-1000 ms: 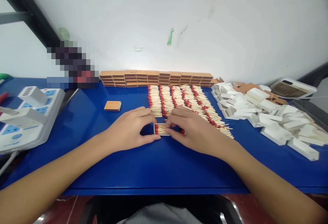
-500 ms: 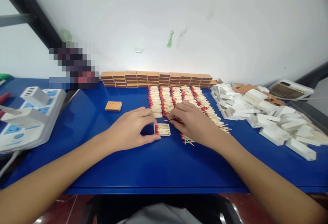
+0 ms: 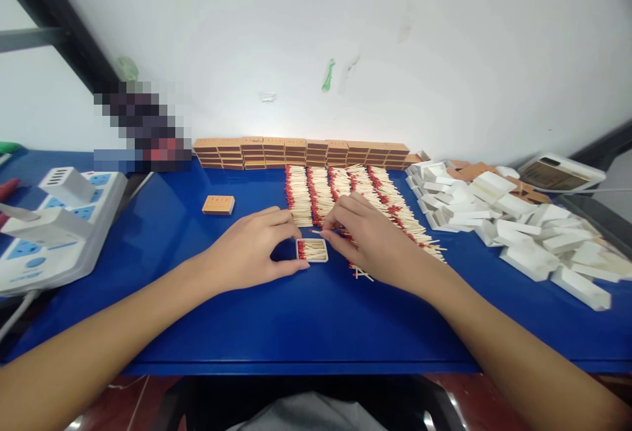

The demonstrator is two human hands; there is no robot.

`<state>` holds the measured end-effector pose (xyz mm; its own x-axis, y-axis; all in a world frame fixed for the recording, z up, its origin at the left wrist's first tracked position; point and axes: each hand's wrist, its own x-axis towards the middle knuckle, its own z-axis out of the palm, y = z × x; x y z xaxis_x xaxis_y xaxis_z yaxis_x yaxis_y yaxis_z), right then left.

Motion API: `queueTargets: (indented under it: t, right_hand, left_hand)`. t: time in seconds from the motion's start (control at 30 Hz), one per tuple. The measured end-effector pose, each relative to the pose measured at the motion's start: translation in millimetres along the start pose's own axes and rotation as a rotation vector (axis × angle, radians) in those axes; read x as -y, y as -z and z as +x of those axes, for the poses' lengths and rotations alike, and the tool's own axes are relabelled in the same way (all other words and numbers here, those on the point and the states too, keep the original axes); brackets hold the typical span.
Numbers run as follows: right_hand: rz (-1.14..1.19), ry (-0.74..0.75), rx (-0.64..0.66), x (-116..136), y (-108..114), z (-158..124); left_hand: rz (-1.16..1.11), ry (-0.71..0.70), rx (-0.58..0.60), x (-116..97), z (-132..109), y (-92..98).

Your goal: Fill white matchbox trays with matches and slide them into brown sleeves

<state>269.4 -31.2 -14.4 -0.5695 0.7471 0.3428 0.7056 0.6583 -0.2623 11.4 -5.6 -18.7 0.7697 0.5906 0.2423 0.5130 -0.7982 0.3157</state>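
Observation:
A small white matchbox tray [image 3: 313, 251] lies on the blue table, holding a layer of matches with red heads toward the left. My left hand [image 3: 259, 247] grips the tray's left end, thumb at the near corner and fingers at the far one. Just beyond the tray's far edge, my right hand [image 3: 363, 230] pinches a single match [image 3: 316, 231], its red head pointing left. Rows of loose matches [image 3: 299, 197] stretch behind and under my right hand, which hides part of them.
A closed matchbox [image 3: 218, 204] lies to the left. Stacked matchboxes [image 3: 296, 152] line the wall. Many white trays [image 3: 523, 247] are heaped at right, near a white device [image 3: 563, 172]. At far left is a power strip [image 3: 83, 233] with plugs. The table's front edge [image 3: 306, 366] is close.
My right hand has shifted slightly left, bringing the match away from the loose rows toward the tray's far edge. My left hand and the tray stay in place.

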Motion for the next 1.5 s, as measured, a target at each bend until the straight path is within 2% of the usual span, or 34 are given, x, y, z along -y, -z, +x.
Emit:
queueTargets:
  t: [0.2,0.5,0.67,0.9,1.2,1.37,1.5]
  right_hand:
    - [0.073,0.025,0.027,13,-1,-3]
    - [0.133,-0.045,0.135,11,2,-6]
    - [0.152,-0.031,0.119,12,1,-5]
    - [0.128,-0.029,-0.051,6,6,-5]
    - [0.146,-0.022,0.072,8,-2,-6]
    - [0.128,-0.003,0.088,11,-5,-5]
    - [0.109,-0.005,0.054,11,-6,-4]
  left_hand:
    - [0.001,0.004,0.016,0,0,-0.5]
    - [-0.003,0.004,0.014,0,1,-0.7]
    - [-0.008,0.001,0.013,1,1,0.6]
    - [-0.035,0.025,-0.015,7,2,4.6]
    - [-0.050,-0.015,0.042,-2,1,1.0]
    - [-0.039,-0.010,0.057,-2,1,1.3]
    - [-0.038,-0.006,0.060,-1,1,1.5]
